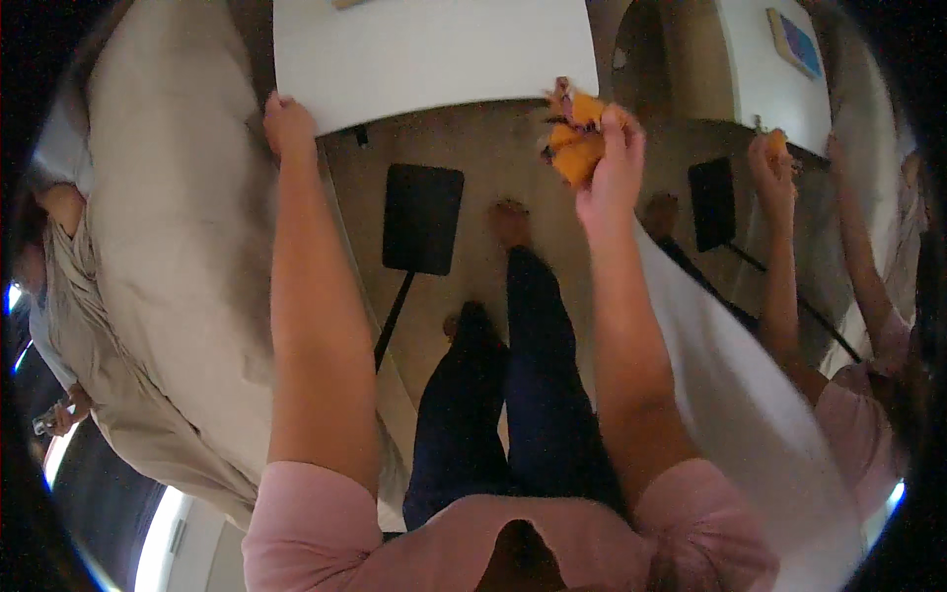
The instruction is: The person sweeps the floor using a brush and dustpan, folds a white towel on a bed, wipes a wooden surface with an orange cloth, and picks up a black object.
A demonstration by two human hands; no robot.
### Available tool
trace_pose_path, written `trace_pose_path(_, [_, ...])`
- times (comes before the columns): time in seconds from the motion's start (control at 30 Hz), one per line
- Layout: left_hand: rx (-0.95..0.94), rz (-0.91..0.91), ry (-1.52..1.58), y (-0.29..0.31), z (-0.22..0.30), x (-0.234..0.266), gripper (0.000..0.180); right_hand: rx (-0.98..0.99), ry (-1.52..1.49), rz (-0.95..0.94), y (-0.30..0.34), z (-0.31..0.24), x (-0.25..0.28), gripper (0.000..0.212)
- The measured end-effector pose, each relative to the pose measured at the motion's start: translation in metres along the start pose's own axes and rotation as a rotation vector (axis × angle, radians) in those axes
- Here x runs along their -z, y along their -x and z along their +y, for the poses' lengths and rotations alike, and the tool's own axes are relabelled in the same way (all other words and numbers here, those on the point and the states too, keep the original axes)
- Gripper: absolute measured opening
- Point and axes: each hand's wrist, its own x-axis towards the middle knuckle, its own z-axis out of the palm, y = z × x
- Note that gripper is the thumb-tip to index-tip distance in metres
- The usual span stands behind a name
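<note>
At the near left corner of a white table [434, 49], my left hand [289, 126] grips the edge with its fingers curled. My right hand [617, 158] is closed on a crumpled orange thing with dark and pinkish bits [575, 156], which looks like a wrapper or cloth; its exact kind cannot be made out. It is held just in front of the table's right front corner, above the floor. Both arms are stretched forward.
Below stands a black rectangular plate [422, 219] on a thin rod, near my bare feet. A bed with a beige cover [178, 247] runs along the left, where another person's hand [71, 409] holds a small object. At right, a mirror reflects the table [779, 69] and my arms.
</note>
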Motion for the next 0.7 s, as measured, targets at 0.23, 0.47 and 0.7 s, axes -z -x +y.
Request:
trace_pose_path(0.23, [-0.179, 0.196, 0.107, 0.009, -0.022, 0.003, 0.042, -0.734, -0.183, -0.364, 0.035, 0.153, 0.078, 0.028])
trace_pose_path(0.47, [-0.182, 0.408, 0.515, 0.054, -0.059, -0.012, 0.040, 0.930, 0.638, -0.276, -0.065, 0.184, 0.015, 0.038])
trace_pose_path(0.7, [0.138, 0.146, 0.892, 0.104, -0.125, -0.159, 0.046, 1.382, 1.236, -0.272, -0.152, 0.229, 0.026, 0.033])
